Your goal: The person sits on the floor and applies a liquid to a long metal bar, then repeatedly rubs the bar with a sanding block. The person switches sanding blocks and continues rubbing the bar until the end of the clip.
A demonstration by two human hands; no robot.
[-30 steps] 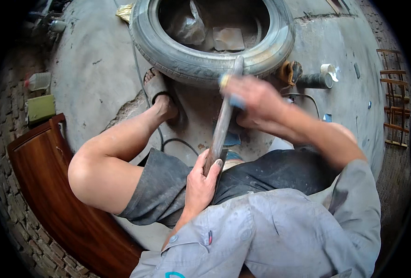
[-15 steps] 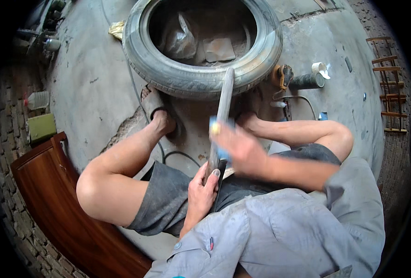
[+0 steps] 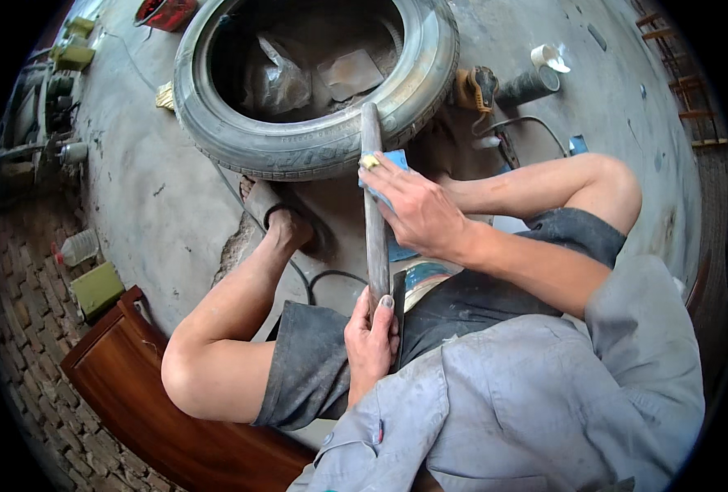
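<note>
The tyre [image 3: 282,152] sits farther left in view than half a second ago; along the grey stick [image 3: 376,246], the right hand [image 3: 421,211] is now farther from the left hand [image 3: 369,344], up near the tyre; the right forearm comes in from the right, its fingers pressing a blue sheet [image 3: 397,158] against the stick; the left hand grips the near end; the stick lies between the knees, its long axis pointing away from the body, far end at the tyre's near side.
</note>
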